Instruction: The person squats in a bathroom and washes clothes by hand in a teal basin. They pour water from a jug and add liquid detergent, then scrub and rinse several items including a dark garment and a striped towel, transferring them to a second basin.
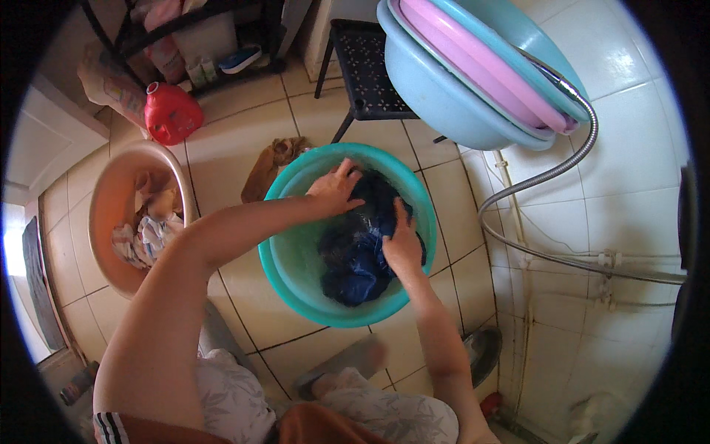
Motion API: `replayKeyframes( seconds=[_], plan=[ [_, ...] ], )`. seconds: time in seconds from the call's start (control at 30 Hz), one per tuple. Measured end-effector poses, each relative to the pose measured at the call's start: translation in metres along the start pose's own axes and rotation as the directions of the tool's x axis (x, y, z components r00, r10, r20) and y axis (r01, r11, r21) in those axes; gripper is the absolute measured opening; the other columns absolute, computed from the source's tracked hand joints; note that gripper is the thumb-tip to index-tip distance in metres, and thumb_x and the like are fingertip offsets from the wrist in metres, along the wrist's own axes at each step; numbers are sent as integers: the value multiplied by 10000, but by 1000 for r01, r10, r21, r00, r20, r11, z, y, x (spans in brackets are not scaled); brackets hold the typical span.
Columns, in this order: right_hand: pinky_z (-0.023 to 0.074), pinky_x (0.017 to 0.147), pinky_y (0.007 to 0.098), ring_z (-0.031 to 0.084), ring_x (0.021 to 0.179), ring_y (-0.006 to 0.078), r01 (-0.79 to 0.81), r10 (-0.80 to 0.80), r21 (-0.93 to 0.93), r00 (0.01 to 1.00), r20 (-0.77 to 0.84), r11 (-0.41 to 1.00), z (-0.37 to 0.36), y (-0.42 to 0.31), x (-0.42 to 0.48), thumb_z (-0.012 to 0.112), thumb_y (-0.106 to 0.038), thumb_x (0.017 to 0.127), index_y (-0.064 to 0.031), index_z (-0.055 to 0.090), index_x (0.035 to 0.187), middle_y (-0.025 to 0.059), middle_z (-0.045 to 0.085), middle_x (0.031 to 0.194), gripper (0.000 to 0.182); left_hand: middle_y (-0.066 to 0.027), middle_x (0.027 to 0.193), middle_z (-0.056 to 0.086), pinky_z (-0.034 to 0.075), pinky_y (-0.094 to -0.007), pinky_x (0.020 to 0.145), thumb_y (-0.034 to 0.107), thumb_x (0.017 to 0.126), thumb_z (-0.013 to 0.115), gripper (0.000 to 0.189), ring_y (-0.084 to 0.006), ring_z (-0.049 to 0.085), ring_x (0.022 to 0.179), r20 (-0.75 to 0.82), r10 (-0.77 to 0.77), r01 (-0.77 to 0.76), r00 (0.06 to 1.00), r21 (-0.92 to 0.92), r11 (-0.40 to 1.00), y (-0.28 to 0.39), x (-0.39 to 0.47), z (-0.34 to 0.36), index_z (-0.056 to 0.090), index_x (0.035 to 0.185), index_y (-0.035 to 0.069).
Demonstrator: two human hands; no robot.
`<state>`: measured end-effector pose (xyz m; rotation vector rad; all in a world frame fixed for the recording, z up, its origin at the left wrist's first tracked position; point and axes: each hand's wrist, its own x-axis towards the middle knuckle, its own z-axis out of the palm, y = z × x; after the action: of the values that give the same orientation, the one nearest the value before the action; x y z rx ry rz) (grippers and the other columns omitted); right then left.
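A green plastic basin [268,261] stands on the tiled floor before me, holding water and wet dark blue fabric [360,272]. My left hand [338,188] lies over the upper part of the fabric, its fingers spread. On the fabric's right side rests my right hand [402,241], fingers apart and pointing up the view. Neither hand shows a closed hold. The fabric's underside is hidden by the dark folds and the water.
An orange basin [102,244] with clothes stands at left, below a red plastic jug [172,114]. Above are a black stool [369,72] and stacked blue and pink basins [432,94]. A metal shower hose [554,172] curves along the right wall.
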<state>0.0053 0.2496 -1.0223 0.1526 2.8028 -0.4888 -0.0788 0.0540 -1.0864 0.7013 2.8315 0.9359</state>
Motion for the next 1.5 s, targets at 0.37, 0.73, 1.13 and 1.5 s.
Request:
replayKeyframes(
  seconds=[0.37,0.73,1.13,1.5],
  plan=[
    [516,883,422,634,1018,310,-180,152,724,983,105,665,32,36,46,517,-86,785,-61,650,1051,167,657,1039,299,-159,1072,584,508,-429,841,187,800,688,428,-304,599,1019,-177,75,-71,981,28,997,-30,18,54,558,1196,88],
    [505,915,435,602,1090,281,-338,-226,800,940,257,-495,-5,24,19,396,-460,1007,-73,520,1280,123,612,1184,489,-105,1094,594,489,-429,854,219,858,658,319,-325,601,984,-131,224,-260,966,-467,845,72,11,51,577,1153,130],
    [515,609,352,638,826,208,-297,114,934,940,323,-196,18,26,21,376,-432,1021,-95,551,1158,67,645,986,404,-137,920,590,493,-415,597,330,863,628,256,-282,632,731,36,442,-443,896,103,891,108,27,-7,572,918,86],
    [330,1101,416,490,1252,362,253,-117,335,919,-377,908,66,62,18,569,-57,906,-98,473,1390,198,557,1257,495,-164,1119,586,466,-454,899,161,871,560,255,-353,592,983,-164,324,-339,932,-72,938,26,15,42,619,1096,56]
  ],
)
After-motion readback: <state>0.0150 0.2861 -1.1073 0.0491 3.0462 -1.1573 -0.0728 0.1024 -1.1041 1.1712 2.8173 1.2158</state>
